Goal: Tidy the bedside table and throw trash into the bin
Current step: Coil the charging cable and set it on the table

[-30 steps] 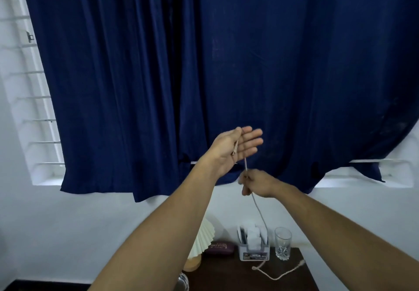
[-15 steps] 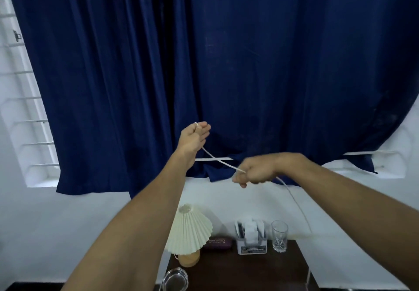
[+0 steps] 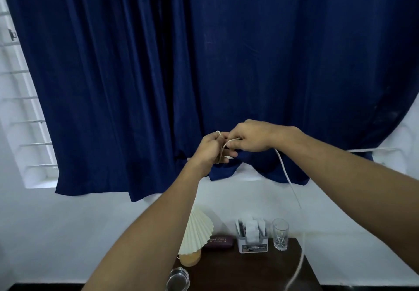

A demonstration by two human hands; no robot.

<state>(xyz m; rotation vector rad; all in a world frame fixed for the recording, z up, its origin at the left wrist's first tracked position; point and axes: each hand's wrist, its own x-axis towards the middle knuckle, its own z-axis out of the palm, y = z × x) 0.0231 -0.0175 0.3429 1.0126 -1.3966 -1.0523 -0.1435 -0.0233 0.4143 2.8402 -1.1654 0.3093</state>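
Note:
Both hands are raised in front of the blue curtain, touching each other. My left hand (image 3: 212,148) holds one end of a white cable (image 3: 286,173), which loops round its fingers. My right hand (image 3: 249,137) pinches the same cable just beside it. From my right hand the cable hangs down to the right, past the right edge of the dark wooden bedside table (image 3: 229,275). Its lower end is blurred and runs out of view at the bottom.
On the table stand a pleated white lamp (image 3: 197,234), a maroon glasses case (image 3: 218,241), a white holder with cards (image 3: 252,237), a clear glass (image 3: 280,237) and a glass ashtray (image 3: 178,279). A blue curtain (image 3: 204,64) covers the window behind.
My hands came together: the right hand moved left and up to meet the left hand, laying a turn of cable round its fingers. The cable's free part has lifted off the table.

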